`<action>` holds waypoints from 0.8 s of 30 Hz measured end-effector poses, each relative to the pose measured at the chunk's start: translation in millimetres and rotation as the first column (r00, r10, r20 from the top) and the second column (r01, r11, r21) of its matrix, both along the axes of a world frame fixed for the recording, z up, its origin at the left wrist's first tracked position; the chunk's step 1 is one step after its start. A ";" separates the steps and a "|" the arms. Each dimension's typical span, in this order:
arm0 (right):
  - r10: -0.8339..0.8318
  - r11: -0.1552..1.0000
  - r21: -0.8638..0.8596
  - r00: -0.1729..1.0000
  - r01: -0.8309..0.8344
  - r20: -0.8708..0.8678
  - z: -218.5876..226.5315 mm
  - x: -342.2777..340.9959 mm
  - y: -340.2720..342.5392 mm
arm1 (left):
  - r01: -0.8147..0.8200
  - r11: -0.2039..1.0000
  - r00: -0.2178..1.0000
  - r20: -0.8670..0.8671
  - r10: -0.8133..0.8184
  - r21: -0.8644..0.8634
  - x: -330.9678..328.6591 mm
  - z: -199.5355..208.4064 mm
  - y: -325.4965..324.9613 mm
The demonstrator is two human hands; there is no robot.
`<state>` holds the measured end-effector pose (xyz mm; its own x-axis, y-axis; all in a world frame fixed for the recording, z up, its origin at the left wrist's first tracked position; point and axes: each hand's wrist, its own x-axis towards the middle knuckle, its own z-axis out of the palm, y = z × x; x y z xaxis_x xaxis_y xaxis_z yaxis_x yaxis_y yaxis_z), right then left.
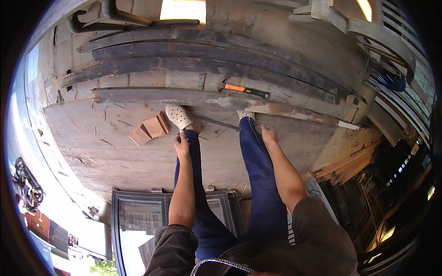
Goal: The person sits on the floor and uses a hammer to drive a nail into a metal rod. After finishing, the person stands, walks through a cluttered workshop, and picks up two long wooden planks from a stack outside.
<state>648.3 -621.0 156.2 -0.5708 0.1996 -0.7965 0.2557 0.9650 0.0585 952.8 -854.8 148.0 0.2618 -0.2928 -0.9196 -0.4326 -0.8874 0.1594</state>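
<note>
My left hand (182,146) hangs in front of the left leg of my blue trousers (258,161), thumb pointing away and fingers curled. A small dark patch shows beside its fingers, too unclear to name. My right hand (269,134) is beside my right trouser leg, fingers bent inward, their tips hidden. Two reddish-brown wooden blocks (149,129) lie on the ground left of my pale perforated clog (179,116). Beyond my feet runs a long weathered plank (152,95). Just past it rests a tool with an orange and black handle (246,90).
Several long dark boards (152,66) lie across the ground farther off. Bent dark pipes (124,17) are at the far left. A thin dark bar (218,123) lies between my feet. Stacked wood strips (350,163) stand at right, a dark window frame (138,198) behind me at left.
</note>
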 end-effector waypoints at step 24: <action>-0.902 0.423 -0.235 0.432 0.875 -0.015 -73.9 -130.6 -26.3 | -0.371 0.877 0.872 0.210 0.442 -0.307 -261.7 -31.5 -57.3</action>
